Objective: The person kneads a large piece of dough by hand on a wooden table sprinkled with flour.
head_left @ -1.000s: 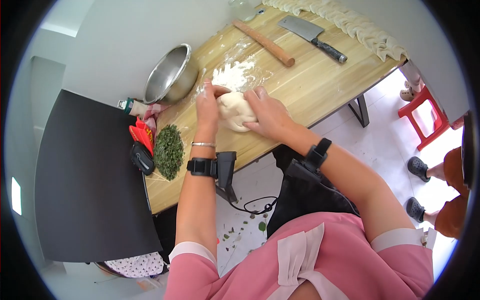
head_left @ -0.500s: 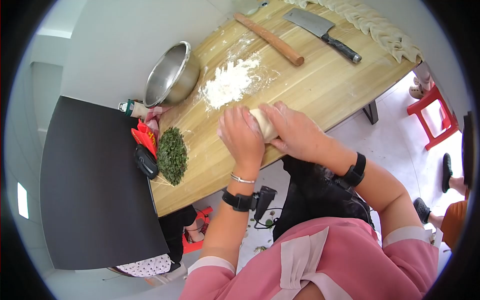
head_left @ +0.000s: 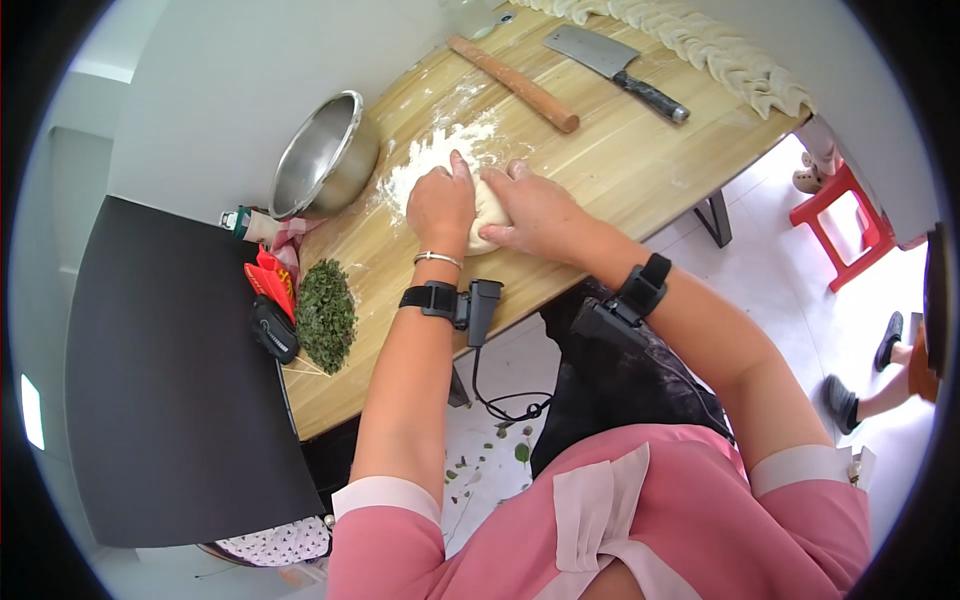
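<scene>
A smooth pale lump of dough (head_left: 488,216) rests on the wooden table (head_left: 640,170), between my two hands. Pressed against its left side is my left hand (head_left: 442,207), fingers curled and thumb up. My right hand (head_left: 533,212) wraps around the right side, with its thumb along the near edge. Both palms and parts of the dough are hidden. Just beyond my hands, white flour (head_left: 432,160) is spread over the wood.
A wooden rolling pin (head_left: 514,84) and a cleaver (head_left: 612,65) lie farther back. Folded dumplings (head_left: 715,55) line the far edge. Leftward are a steel bowl (head_left: 325,160) and chopped greens (head_left: 327,318). A red stool (head_left: 848,228) and another person's feet (head_left: 842,402) are at right.
My hands have pushed forward with the dough, closer to the flour. My left fingers have curled over more, and the whole view has shifted slightly.
</scene>
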The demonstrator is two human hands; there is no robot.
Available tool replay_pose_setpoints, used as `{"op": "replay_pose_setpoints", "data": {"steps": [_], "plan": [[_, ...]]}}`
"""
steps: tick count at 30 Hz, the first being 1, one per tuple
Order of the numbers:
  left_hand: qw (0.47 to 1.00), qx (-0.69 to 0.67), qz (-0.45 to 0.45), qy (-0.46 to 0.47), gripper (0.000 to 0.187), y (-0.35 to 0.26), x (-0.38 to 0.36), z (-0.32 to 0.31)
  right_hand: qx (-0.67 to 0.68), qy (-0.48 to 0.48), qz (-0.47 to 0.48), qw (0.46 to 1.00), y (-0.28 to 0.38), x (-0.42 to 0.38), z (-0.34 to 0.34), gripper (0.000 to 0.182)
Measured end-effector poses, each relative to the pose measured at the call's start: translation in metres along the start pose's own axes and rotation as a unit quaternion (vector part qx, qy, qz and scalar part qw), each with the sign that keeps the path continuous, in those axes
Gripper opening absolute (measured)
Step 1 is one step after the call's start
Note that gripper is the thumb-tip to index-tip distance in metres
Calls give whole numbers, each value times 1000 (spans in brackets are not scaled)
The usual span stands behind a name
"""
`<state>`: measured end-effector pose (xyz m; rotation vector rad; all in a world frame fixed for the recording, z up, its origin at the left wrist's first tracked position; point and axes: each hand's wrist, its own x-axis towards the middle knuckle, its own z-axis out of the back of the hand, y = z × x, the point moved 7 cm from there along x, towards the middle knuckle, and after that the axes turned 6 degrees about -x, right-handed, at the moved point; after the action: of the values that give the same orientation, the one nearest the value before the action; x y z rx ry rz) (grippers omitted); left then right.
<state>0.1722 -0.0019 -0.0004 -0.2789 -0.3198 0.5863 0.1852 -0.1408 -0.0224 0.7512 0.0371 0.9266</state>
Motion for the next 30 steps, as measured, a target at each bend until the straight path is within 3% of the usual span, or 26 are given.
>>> {"op": "replay_pose_setpoints", "data": {"steps": [4,6,7,9,10,12,13,16,20,22,24,26,29,30], "plan": [[998,-33,-48,-4,69,6,-7,11,27,-50,-66,996,28,-31,-2,68],[979,-166,-31,110,60,5,-23,19,13,-39,-80,996,43,-47,-15,66],[980,-162,-27,109,60,13,-35,21,9,-33,-71,997,52,-56,-19,66],[970,-153,-177,73,42,10,-69,30,-7,-31,-40,999,61,-65,-22,65],[971,-148,-175,73,42,17,-81,25,-2,-31,-38,999,61,-65,-19,65],[960,-177,-215,-20,26,23,-99,27,-6,24,-17,1000,60,-64,-15,67],[964,-151,-219,6,24,22,-94,23,-6,21,-18,1000,56,-59,-8,67],[976,-93,-190,43,26,20,-70,11,-6,25,15,1000,47,-35,-3,71],[988,-30,-149,-4,33,23,-35,4,22,19,31,999,34,-1,-10,73],[996,-32,-82,32,41,27,-19,-2,30,59,-11,998,24,10,-18,74],[995,-47,-84,38,45,24,-11,-2,30,66,-25,997,22,17,-21,74],[993,-80,-81,34,48,34,-6,-2,11,78,-32,996,22,14,-23,74],[961,-245,-125,39,56,62,-3,0,10,13,-48,999,23,-3,-17,71],[950,-302,-41,73,55,81,-6,-1,-4,19,-41,999,24,-9,-19,71]]}}
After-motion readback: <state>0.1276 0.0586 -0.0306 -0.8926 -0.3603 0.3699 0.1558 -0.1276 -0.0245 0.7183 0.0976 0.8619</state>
